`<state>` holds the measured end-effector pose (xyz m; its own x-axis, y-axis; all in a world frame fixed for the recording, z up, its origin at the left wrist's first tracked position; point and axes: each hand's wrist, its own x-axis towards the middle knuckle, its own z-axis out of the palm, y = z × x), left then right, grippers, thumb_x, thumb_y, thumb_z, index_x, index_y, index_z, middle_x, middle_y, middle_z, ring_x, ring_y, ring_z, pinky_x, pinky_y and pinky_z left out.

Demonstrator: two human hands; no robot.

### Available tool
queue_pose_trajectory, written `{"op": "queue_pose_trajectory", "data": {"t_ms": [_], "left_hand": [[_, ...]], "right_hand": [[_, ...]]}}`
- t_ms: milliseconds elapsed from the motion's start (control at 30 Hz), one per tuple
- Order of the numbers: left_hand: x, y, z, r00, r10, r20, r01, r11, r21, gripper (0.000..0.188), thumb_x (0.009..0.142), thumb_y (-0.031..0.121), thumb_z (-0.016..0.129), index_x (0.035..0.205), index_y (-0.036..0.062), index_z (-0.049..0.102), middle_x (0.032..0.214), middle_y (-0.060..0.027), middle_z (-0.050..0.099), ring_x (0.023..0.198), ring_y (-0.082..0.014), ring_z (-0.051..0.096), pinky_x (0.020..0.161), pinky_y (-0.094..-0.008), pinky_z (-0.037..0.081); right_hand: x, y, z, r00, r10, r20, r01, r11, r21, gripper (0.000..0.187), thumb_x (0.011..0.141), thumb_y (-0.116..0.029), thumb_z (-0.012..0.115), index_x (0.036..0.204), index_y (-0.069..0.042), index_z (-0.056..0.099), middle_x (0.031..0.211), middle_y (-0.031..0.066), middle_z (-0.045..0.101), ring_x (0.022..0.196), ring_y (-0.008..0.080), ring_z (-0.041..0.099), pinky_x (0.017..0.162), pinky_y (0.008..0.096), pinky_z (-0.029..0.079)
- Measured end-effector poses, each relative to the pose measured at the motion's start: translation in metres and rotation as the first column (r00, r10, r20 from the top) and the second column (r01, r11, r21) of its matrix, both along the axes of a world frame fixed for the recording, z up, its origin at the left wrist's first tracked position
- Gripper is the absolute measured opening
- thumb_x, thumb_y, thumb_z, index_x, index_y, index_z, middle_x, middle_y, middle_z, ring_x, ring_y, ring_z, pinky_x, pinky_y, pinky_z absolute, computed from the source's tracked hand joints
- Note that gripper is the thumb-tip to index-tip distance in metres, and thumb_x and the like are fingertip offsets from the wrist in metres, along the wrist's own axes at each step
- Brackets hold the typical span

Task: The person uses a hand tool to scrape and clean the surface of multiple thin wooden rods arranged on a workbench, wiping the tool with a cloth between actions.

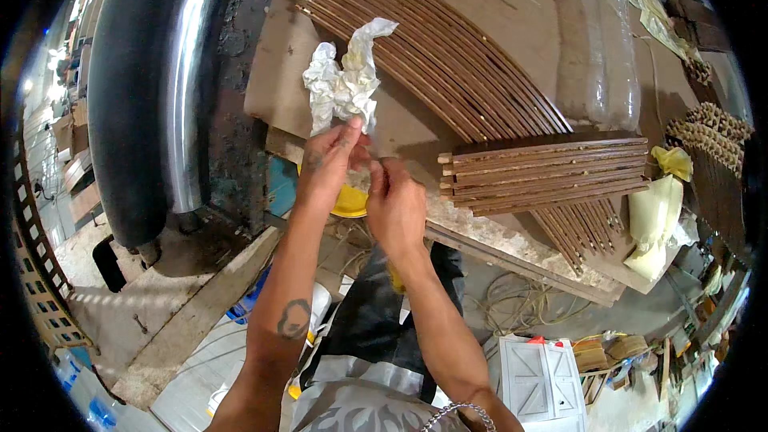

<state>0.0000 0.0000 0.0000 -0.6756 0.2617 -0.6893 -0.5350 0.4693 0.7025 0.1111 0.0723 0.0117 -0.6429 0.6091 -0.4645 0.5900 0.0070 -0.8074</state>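
Note:
A crumpled white paper or cloth wipe (350, 90) sticks up from my left hand (326, 162), whose thumb and fingers are closed on its lower end. Just to the right, my right hand (398, 210) is curled with thumb and fingers pinched together, close to the left fingertips. Whatever the right fingers hold is hidden. Both hands are over the near edge of a brown-covered worktable (292, 80). Beyond them, long thin brown wooden slats (460, 56) lie side by side in a slanting row. A stack of shorter brown wooden pieces (552, 174) rests across their near end.
A big black and shiny metal roller (148, 96) stands to the left. At the right of the table are a clear plastic wrap (596, 56), a pale yellow bundle (654, 220) and more stacked wood pieces (712, 140). Below the table edge sits a yellow round container (350, 202).

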Motion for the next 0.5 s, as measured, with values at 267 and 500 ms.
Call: {"op": "queue_pose_trajectory", "data": {"t_ms": [267,500], "left_hand": [[-0.016,-0.009,0.014,0.991,0.090,0.104,-0.105,0.982,0.155,0.026,0.091,0.032,0.071,0.095,0.0062,0.068,0.084,-0.0013,0.065,0.071,-0.0099,0.055,0.064,-0.0262,0.042],[0.010,-0.010,0.006,0.997,0.068,0.042,-0.073,0.989,0.127,0.026,0.093,0.031,0.068,0.089,0.0047,0.068,0.077,-0.0016,0.061,0.071,-0.0109,0.054,0.066,-0.0262,0.041]], "right_hand": [[0.008,-0.003,-0.003,0.981,0.077,-0.180,-0.098,0.989,-0.110,0.013,0.094,-0.014,0.057,0.092,-0.002,0.058,0.074,0.0278,0.060,0.073,0.0482,0.060,0.062,0.0539,0.046],[0.029,-0.006,0.022,0.995,-0.002,-0.097,-0.010,0.992,-0.125,0.013,0.095,-0.014,0.059,0.093,-0.001,0.063,0.068,0.0258,0.059,0.068,0.0470,0.059,0.059,0.0502,0.047]]}}
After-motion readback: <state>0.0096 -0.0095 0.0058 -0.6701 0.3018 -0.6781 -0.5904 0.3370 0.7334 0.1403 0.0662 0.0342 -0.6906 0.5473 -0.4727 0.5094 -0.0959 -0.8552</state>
